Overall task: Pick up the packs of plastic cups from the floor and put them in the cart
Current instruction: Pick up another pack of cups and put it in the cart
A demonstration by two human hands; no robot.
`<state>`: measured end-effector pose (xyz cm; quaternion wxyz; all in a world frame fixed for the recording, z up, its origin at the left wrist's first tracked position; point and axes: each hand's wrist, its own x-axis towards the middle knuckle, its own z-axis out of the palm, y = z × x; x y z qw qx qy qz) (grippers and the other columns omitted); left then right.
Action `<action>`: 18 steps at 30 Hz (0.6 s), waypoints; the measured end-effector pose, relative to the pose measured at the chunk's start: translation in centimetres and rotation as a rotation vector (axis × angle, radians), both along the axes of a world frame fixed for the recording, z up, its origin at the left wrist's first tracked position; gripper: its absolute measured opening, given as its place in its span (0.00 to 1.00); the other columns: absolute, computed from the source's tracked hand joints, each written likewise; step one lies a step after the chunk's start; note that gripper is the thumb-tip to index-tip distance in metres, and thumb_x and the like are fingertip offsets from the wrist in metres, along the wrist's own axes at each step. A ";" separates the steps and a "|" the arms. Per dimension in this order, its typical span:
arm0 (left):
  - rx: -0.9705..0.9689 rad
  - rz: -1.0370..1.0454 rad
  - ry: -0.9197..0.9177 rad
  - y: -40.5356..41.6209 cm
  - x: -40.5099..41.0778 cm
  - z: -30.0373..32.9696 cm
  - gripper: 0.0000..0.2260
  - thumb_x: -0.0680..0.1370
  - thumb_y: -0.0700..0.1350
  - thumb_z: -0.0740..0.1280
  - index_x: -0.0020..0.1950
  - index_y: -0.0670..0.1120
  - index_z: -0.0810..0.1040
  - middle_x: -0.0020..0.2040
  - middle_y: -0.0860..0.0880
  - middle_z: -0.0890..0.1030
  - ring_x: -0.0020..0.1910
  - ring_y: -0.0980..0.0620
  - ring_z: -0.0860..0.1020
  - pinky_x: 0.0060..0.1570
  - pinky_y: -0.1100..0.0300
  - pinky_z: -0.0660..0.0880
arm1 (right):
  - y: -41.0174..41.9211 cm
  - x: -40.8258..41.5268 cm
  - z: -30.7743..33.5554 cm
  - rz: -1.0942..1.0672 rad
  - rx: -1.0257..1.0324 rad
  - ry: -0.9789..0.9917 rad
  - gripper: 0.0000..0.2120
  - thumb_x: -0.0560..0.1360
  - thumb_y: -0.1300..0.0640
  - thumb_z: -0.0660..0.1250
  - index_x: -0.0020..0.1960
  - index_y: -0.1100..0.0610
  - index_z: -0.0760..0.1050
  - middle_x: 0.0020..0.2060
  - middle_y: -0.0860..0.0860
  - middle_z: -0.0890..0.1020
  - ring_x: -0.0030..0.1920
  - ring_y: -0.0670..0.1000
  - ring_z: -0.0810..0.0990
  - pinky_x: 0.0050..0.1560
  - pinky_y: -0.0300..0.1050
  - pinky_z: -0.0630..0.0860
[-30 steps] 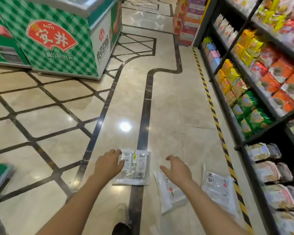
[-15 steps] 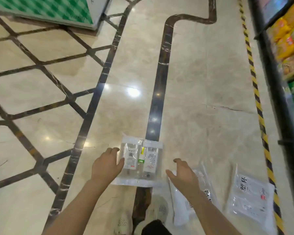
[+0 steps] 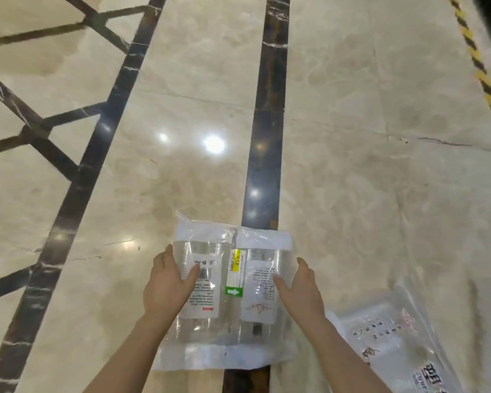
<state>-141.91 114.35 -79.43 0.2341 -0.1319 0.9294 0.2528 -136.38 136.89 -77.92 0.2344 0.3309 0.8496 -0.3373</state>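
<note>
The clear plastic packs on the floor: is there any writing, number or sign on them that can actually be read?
Clear twin pack of plastic cups between both hands:
Green sticker: a white arrow pointing right, no words.
Yellow price tag: figures too blurred to read.
White label with barcode: small print unreadable.
White label on the right half: blurred, unreadable.

Second clear pack at lower right:
Large black Chinese characters: cut off by the frame edge and blurred, unreadable.

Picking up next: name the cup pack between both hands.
The clear twin-row cup pack with the yellow-green sticker straddling the dark floor stripe; the other clear pack lies right.
</note>
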 end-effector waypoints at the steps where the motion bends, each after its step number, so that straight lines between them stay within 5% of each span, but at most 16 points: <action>1: 0.003 0.018 -0.007 -0.1 0.0 -1.6 0.36 0.76 0.57 0.63 0.76 0.43 0.52 0.73 0.44 0.61 0.69 0.44 0.66 0.56 0.47 0.71 | 0.0 0.0 -1.6 -0.061 -0.039 0.005 0.35 0.77 0.46 0.63 0.75 0.57 0.50 0.70 0.56 0.62 0.68 0.57 0.67 0.63 0.49 0.68; 6: 0.077 0.113 -0.024 -0.8 0.3 -7.0 0.41 0.74 0.63 0.64 0.77 0.44 0.49 0.73 0.42 0.61 0.69 0.42 0.66 0.60 0.45 0.69 | -0.1 0.3 -7.3 -0.295 -0.189 0.030 0.34 0.75 0.47 0.66 0.72 0.60 0.54 0.66 0.57 0.69 0.65 0.57 0.71 0.61 0.48 0.70; 11: 0.171 0.131 0.053 -0.9 0.7 -9.1 0.43 0.66 0.72 0.57 0.74 0.48 0.57 0.69 0.46 0.69 0.66 0.45 0.70 0.60 0.46 0.71 | -0.3 0.4 -10.0 -0.368 -0.188 0.109 0.25 0.72 0.47 0.69 0.62 0.57 0.64 0.59 0.55 0.75 0.55 0.55 0.76 0.51 0.45 0.71; 18: 0.166 0.158 0.114 -0.8 1.0 -8.6 0.37 0.67 0.71 0.60 0.70 0.52 0.63 0.63 0.49 0.74 0.59 0.46 0.75 0.54 0.45 0.75 | -0.4 0.7 -9.5 -0.358 -0.161 0.158 0.28 0.74 0.47 0.68 0.66 0.59 0.63 0.53 0.50 0.74 0.49 0.50 0.74 0.48 0.42 0.69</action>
